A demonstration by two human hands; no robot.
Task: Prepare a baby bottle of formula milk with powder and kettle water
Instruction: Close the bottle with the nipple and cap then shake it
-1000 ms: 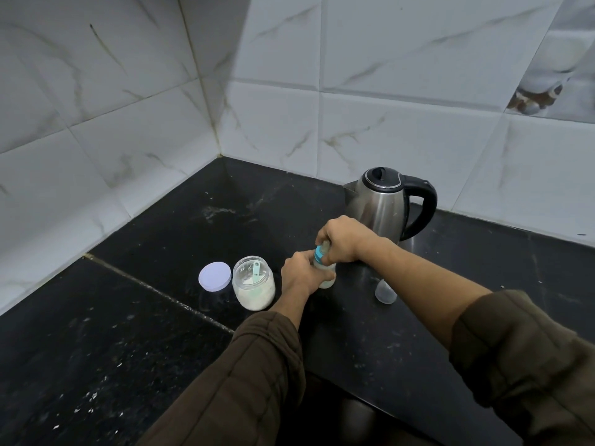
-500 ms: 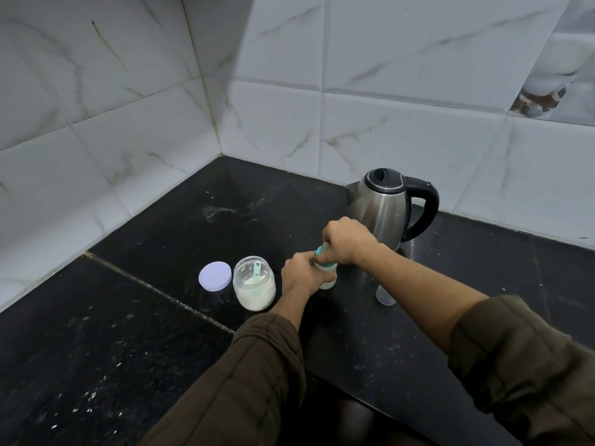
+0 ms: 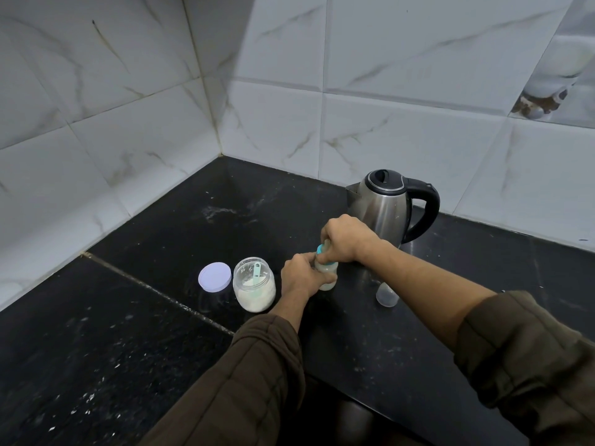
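Holding: my left hand (image 3: 301,274) grips the baby bottle (image 3: 326,274) on the surface (image 3: 161,317)
Right hand (image 3: 346,238): clenched over its teal collar (image 3: 321,251)
Neighbours: open powder jar (image 3: 254,283) left, kettle (image 3: 384,207) behind

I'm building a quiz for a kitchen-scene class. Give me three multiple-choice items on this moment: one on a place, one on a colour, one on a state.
1. Where does the lilac lid lie?
A. on the jar
B. on the counter, left of the jar
C. on the kettle

2. What colour is the bottle's collar?
A. red
B. teal
C. yellow

3. What state is the powder jar in?
A. open, scoop inside
B. closed
C. tipped over

Answers:
1 B: the lilac lid lies flat on the counter, left of the powder jar.
2 B: a teal collar shows on the baby bottle between the left hand and the right hand.
3 A: the jar stands upright and lidless, with a scoop in the powder.
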